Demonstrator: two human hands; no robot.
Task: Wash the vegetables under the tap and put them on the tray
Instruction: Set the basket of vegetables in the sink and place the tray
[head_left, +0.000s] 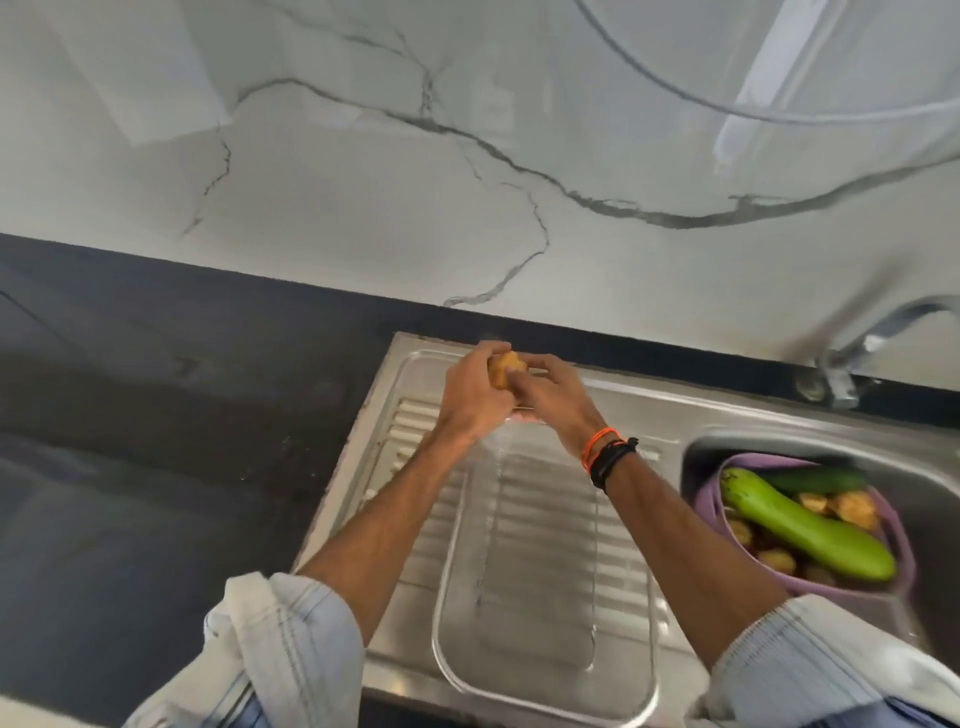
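Both hands were raised together over the far end of the steel drainboard (395, 415). The left hand (470, 397) and the right hand (553, 397) had their fingers curled round a single brown potato (505, 368), which sat between them, only its upper part showing.

The clear tray (545, 670) lay on the drainboard directly below and nearer than the hands, with nothing visible in it. To the right of the right hand, down in the sink basin (935, 499), a lilac bowl (706, 499) held the remaining vegetables: a pale green gourd (805, 525), a dark green cucumber (815, 480) and further potatoes (852, 506). The tap (878, 332) stood well apart from the hands, far to their right.

Judgement: the step in hand appeared to be handling one potato between washing and placing. Whether it had been rinsed could not be determined. If rinsed, the next move called for lowering it onto the tray beneath; if not, carrying it right to the tap.

Limits of view: the tap was blurred and its spout cut off at the frame edge; running water could not be confirmed. The underside of the potato and both palms were hidden. The bowl's lower contents were obscured by the gourd. The dark worktop (156, 415) to the left showed no legible detail.
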